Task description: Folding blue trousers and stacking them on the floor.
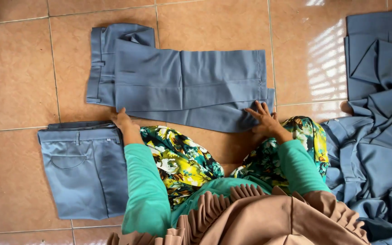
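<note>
A pair of grey-blue trousers (182, 81) lies folded lengthwise on the tiled floor, waistband to the left and leg ends to the right. My left hand (122, 120) rests on the near edge of the trousers close to the seat. My right hand (264, 118) lies flat with fingers spread on the near leg end. Both arms wear green sleeves. Neither hand is closed around the cloth.
A folded pair of grey-blue trousers (85, 168) lies at my left side. A loose heap of the same grey-blue cloth (377, 127) fills the right. My knees in a floral skirt (182, 159) are between them. Orange-brown floor tiles (19, 77) surround everything.
</note>
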